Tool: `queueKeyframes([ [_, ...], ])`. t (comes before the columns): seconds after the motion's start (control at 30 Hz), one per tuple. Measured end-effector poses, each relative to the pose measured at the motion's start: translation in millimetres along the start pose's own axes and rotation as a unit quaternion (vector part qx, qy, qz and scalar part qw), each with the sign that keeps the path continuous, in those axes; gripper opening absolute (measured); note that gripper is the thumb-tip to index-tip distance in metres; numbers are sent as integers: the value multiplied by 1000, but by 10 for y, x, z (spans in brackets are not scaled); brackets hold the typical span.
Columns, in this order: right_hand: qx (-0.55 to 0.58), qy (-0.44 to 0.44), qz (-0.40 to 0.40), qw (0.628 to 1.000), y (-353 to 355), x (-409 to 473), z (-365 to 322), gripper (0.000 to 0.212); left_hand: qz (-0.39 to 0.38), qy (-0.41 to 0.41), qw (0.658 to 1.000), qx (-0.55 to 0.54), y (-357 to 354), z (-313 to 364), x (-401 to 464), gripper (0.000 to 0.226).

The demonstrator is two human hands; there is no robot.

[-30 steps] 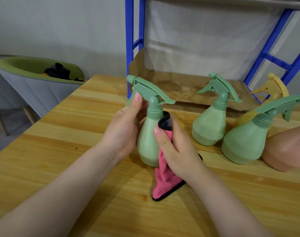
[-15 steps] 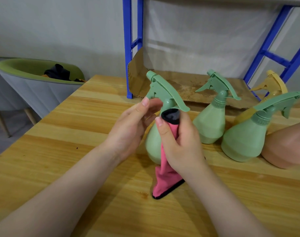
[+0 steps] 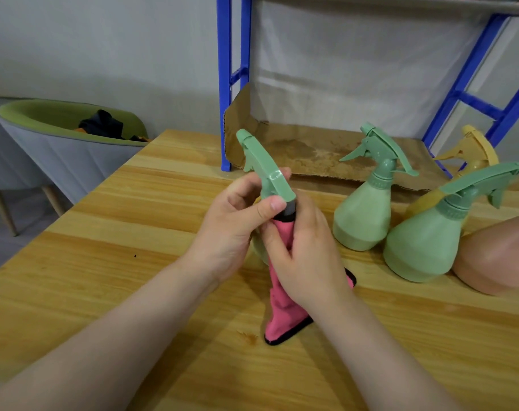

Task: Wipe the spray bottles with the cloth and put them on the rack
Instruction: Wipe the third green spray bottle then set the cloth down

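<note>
No legible text or labels

three green spray bottles (image 3: 363, 215), one yellow bottle (image 3: 477, 149), one pinkish bottle (image 3: 498, 256), one pink cloth (image 3: 282, 315), two hands (image 3: 231, 229)

- You are sitting at a wooden table (image 3: 110, 292) with a pale plank top, in what looks like a plain room at home or a small storeroom; which of the two cannot be told.
- Ahead of you stands a blue metal rack (image 3: 225, 84), its lowest shelf lined with worn cardboard (image 3: 311, 149), against a bare grey wall (image 3: 104, 40).
- To your left is a grey tub chair (image 3: 54, 161) with a green inner lining and slanted wooden legs, dark clothes (image 3: 104, 124) dumped in its seat.
- Several plastic spray bottles (image 3: 365, 215) stand grouped on the table near the rack.
</note>
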State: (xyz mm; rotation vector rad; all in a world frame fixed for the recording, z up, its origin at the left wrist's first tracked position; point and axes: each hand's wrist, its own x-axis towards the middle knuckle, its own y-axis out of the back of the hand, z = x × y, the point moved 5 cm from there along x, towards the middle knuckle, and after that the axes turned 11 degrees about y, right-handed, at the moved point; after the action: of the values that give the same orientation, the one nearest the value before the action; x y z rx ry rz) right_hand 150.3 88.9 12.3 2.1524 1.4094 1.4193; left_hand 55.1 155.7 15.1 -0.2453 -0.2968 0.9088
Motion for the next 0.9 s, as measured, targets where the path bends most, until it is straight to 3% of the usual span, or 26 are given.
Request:
queueKeyframes([
  [0.07,15,-2,-5,1000,-11,-10,41,54,17,-10,998,-52,70,49,29,27],
  [0.2,71,-13,-14,997,-48,-21,113,67,55,-24,991,-122,300,164,86,52],
  [0.3,116,-4,-9,993,-48,-24,98,69,85,-23,983,-162,368,238,78,32],
  [0.4,186,7,-11,983,-45,-22,51,64,106,-19,974,-198,384,281,53,39],
  [0.63,270,3,-16,963,-51,-3,95,58,91,-37,975,-197,308,303,51,33],
  [0.73,279,11,-15,960,-15,15,120,65,71,-46,982,-167,291,328,37,33],
  [0.9,269,13,-44,962,6,23,100,60,30,-51,994,-96,282,338,33,33],
])
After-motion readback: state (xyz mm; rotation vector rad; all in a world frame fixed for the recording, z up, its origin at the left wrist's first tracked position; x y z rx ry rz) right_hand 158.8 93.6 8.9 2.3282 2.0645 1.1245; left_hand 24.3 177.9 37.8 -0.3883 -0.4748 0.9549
